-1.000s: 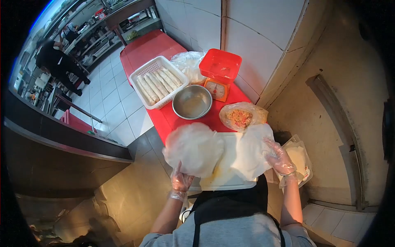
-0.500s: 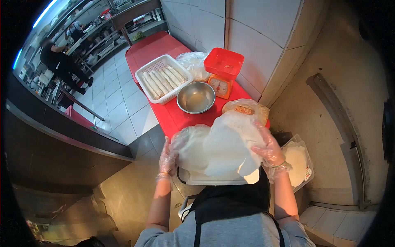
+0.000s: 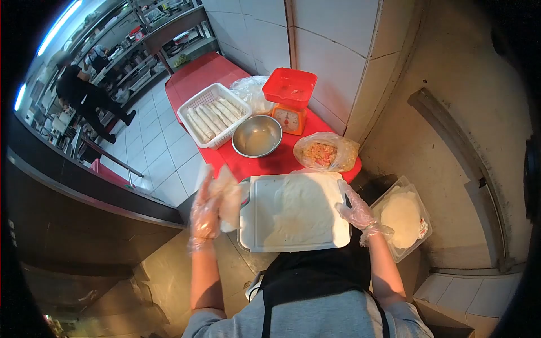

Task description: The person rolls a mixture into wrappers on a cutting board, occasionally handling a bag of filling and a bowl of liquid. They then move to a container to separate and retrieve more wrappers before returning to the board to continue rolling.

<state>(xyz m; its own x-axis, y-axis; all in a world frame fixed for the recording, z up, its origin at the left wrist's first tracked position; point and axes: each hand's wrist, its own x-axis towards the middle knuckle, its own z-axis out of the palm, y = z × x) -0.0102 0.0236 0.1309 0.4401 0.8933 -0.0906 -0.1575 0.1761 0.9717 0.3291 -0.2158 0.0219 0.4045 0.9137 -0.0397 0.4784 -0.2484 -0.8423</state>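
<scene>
My left hand [image 3: 204, 215], in a clear plastic glove, holds a thin white sheet [image 3: 229, 200] hanging in folds left of the white cutting board [image 3: 245, 234]. My right hand [image 3: 356, 208], gloved too, is at the board's right edge with its fingers apart and nothing seen in it. Another thin, pale sheet [image 3: 298, 208] lies flat on the board. Behind the board, an open plastic bag holds an orange filling [image 3: 319, 153]. A steel bowl [image 3: 257, 137] with some liquid stands beyond the board.
On the red table [image 3: 197, 76] are a white basket of rolls [image 3: 191, 132], a plastic bag [image 3: 252, 93] and an orange scale [image 3: 289, 119] with a red tray [image 3: 289, 84]. A tub [image 3: 401, 218] of white sheets stands at right. Two people [image 3: 90, 98] stand far left.
The sheet that both hands spread over the board has moved left, now bunched in my left hand. My right hand has let go of it. The flat sheet and the filling are uncovered.
</scene>
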